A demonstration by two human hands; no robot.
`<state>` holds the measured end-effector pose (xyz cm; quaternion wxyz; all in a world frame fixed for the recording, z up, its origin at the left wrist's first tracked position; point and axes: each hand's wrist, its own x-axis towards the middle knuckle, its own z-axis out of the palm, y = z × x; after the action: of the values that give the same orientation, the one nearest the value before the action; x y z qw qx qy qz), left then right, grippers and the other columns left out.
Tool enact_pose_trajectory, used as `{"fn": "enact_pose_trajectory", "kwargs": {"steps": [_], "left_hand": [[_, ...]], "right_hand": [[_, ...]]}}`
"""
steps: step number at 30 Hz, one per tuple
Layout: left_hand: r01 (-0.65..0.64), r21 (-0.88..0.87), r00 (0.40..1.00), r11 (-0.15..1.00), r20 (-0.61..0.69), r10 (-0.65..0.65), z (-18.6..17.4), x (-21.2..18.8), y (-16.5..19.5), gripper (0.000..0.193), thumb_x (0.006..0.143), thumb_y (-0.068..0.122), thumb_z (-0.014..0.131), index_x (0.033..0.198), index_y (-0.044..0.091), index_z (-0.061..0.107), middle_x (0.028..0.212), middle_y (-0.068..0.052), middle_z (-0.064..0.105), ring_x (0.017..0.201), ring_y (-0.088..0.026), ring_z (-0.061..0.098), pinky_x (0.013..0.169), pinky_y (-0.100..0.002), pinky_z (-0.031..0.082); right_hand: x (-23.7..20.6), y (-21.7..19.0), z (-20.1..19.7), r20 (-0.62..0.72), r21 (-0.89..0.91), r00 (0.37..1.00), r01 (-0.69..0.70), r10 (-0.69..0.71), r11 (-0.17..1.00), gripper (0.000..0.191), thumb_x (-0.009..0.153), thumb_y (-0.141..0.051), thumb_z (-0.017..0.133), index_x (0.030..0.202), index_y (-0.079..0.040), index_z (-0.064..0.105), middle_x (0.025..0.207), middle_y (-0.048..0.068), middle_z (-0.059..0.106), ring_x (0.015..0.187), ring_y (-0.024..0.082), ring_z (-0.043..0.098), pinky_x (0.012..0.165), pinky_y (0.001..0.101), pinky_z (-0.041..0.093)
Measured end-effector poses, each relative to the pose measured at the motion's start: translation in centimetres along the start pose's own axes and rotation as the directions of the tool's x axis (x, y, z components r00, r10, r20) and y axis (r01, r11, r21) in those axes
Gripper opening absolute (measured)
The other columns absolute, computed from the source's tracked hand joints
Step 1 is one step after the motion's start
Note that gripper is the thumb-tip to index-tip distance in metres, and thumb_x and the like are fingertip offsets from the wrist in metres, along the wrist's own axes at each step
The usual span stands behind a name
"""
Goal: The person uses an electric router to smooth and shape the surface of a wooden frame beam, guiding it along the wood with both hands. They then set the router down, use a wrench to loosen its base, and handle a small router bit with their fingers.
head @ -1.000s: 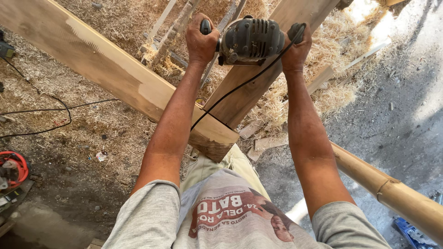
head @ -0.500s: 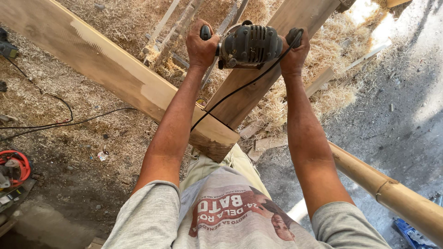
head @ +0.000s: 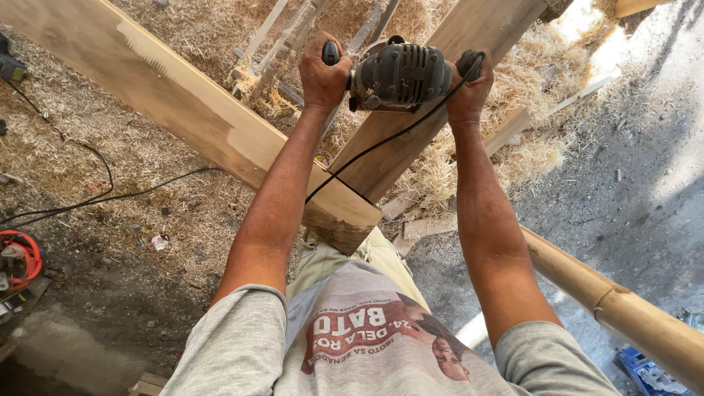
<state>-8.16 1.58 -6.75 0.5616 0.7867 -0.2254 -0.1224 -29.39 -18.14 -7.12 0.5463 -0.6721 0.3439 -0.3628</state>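
Both arms stretched forward, gripping a power planer on a plank.

Head view: the left hand [head: 323, 77] is clenched round one side handle and the right hand [head: 469, 92] round the other of the dark grey power planer [head: 400, 75], which sits on the narrower plank [head: 411, 139]. Its black cord [head: 381, 147] trails back between the forearms. A wider plank [head: 169, 95] crosses underneath; a bamboo pole [head: 623, 312] lies lower right, and a small white-and-red wrapper scrap [head: 159, 241] rests on the sawdust floor [head: 147, 205].

Grey short-sleeved T-shirt [head: 242, 352] with a red printed panel across the chest, sleeves ending above the elbows, khaki trousers [head: 352, 257] creased at the thigh, forearms bare, both hands [head: 323, 73] bare, no gloves or watch
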Motion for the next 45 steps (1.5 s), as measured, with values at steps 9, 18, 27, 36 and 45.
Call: {"fn": "enact_pose_trajectory", "kwargs": {"steps": [9,18,27,36,45], "left_hand": [[-0.023,-0.028,0.999,0.999,-0.044,0.021,-0.7,-0.9,0.0,0.015,0.072,0.007,0.065,0.079,0.011,0.052,0.066,-0.001,0.052,0.056,-0.013,0.053,0.054,-0.033,0.048],[0.008,-0.01,0.999,1.0,-0.051,-0.009,-1.2,-1.2,0.4,0.014,0.071,0.009,0.065,0.08,0.011,0.053,0.064,-0.001,0.055,0.054,-0.014,0.055,0.055,-0.034,0.05],[0.04,-0.013,0.999,0.999,-0.003,-0.04,-1.3,-0.8,0.5,0.015,0.07,0.008,0.062,0.079,0.013,0.051,0.065,0.0,0.052,0.053,-0.013,0.052,0.048,-0.031,0.047],[-0.012,-0.032,0.999,0.999,-0.036,0.011,-0.8,-1.5,0.6,0.015,0.073,0.007,0.063,0.08,0.014,0.052,0.064,0.002,0.056,0.052,-0.011,0.059,0.047,-0.03,0.053],[0.018,-0.052,1.0,0.998,-0.023,-0.019,-1.0,-1.5,2.3,0.013,0.073,0.009,0.062,0.079,0.015,0.052,0.061,0.002,0.055,0.051,-0.011,0.058,0.047,-0.029,0.051]], "right_hand": [[-0.3,0.0,0.4,0.023,-0.052,1.0,0.012,-0.011,0.999,0.03,0.093,-0.01,0.08,0.088,-0.014,0.05,0.075,-0.006,0.051,0.066,0.007,0.052,0.062,0.0257,0.05],[-0.5,-0.4,0.6,0.022,-0.073,0.999,0.034,-0.033,0.997,0.031,0.093,-0.013,0.082,0.088,-0.014,0.051,0.076,-0.006,0.052,0.068,0.008,0.053,0.063,0.026,0.051],[-0.9,-2.0,0.8,0.062,0.097,0.998,-0.032,0.026,0.995,0.021,0.093,-0.013,0.079,0.097,-0.01,0.058,0.085,0.0,0.068,0.076,0.011,0.068,0.074,0.028,0.062],[-1.3,-1.4,0.1,0.035,-0.004,0.999,0.011,-0.011,1.0,0.019,0.094,-0.014,0.079,0.096,-0.013,0.06,0.087,-0.002,0.063,0.08,0.011,0.064,0.084,0.0338,0.061],[-1.0,-3.8,0.3,0.028,-0.016,0.999,0.039,-0.038,0.999,0.016,0.094,-0.013,0.081,0.095,-0.008,0.065,0.085,0.0,0.066,0.077,0.012,0.062,0.075,0.0311,0.055]]}}
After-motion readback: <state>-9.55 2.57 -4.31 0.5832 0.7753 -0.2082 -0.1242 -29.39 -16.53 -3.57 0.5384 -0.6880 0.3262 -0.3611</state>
